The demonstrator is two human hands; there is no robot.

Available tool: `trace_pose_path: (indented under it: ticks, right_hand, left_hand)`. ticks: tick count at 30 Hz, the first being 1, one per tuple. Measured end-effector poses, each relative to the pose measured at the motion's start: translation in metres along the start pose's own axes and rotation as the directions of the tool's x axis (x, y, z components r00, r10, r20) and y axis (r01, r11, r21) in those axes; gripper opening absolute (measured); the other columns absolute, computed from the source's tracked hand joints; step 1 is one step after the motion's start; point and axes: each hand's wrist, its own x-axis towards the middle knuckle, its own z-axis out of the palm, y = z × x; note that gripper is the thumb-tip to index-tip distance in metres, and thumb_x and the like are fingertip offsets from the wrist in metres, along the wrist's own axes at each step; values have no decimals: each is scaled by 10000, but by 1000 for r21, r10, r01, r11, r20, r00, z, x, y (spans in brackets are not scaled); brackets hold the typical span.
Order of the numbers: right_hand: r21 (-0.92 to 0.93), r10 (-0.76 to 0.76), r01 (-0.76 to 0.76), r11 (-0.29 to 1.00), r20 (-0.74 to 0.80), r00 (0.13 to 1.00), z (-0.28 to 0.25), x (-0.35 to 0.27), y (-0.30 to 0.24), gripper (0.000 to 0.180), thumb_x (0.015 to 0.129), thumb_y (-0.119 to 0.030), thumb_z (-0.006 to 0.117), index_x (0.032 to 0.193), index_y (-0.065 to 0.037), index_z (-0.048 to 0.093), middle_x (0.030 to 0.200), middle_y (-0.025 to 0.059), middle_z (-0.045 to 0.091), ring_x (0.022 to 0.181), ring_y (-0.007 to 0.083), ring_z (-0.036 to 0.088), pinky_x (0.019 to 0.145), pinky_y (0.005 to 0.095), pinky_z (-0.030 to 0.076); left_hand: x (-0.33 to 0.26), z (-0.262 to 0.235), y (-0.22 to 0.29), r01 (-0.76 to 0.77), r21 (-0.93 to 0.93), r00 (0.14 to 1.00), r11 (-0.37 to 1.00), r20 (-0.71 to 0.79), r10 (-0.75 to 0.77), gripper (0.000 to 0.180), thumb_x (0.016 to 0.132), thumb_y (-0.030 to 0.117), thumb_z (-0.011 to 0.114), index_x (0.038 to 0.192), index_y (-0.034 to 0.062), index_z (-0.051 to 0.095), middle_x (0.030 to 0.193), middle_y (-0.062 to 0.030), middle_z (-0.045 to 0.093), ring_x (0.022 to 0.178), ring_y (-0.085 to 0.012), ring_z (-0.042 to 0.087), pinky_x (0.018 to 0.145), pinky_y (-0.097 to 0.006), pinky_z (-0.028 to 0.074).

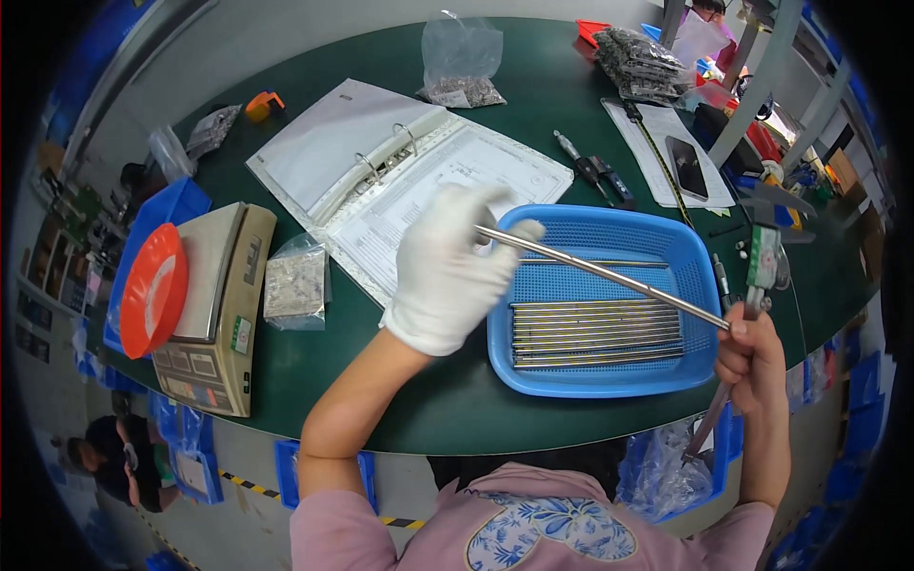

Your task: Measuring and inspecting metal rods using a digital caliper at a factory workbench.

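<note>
My left hand (452,262), in a white glove, is closed around the left end of a long metal rod (609,274). The rod slants down to the right above a blue perforated basket (705,257). My bare right hand (752,357) is closed on a caliper (764,257), whose beam runs down past the table edge. The rod's right end meets the fingers of that hand; whether they also grip it is partly hidden. Inside the basket, several similar rods (598,333) lie side by side, with another rod (595,263) apart near the far wall.
An open ring binder (352,143) lies behind my left hand. At the left stand a weighing scale (243,285), an orange-red dish (155,290) and a packed bag (295,288). Beyond the basket are measuring tools (595,171), a phone (685,167) and a bag of small parts (464,90).
</note>
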Motion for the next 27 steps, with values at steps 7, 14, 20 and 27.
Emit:
trace_pose_path:
  ticks: [7,14,20,27]
  right_hand:
    - [-74,165,-156,985,124,978,42,30,-9,106,777,-108,567,749,-19,514,494,-47,359,353,18,242,321,190,171]
    - [-451,23,29,892,109,994,52,43,-20,189,764,-186,655,804,-10,600,601,-20,490,485,33,398,427,205,288]
    - [-677,-163,131,724,16,986,30,40,-4,247,755,-211,657,844,17,628,667,24,561,638,72,492,557,247,397]
    - [-925,-460,187,330,15,888,0,25,-5,323,728,-264,660,907,3,626,709,81,602,608,138,571,529,246,417]
  left_hand:
    - [-17,15,23,611,-766,787,202,614,-52,508,809,265,593,1211,2,428,967,-90,541,760,-126,537,625,-247,467]
    - [-2,50,47,622,-781,782,-45,623,-4,434,932,387,371,1010,-17,508,802,-82,553,662,-129,532,577,-250,470]
    - [-5,76,47,707,-704,707,-63,707,33,370,924,340,424,1002,-11,512,820,-95,566,739,-152,564,625,-259,482]
    - [-8,63,11,492,-784,869,380,418,-264,334,924,289,442,914,-28,547,728,-91,582,618,-141,554,575,-257,468]
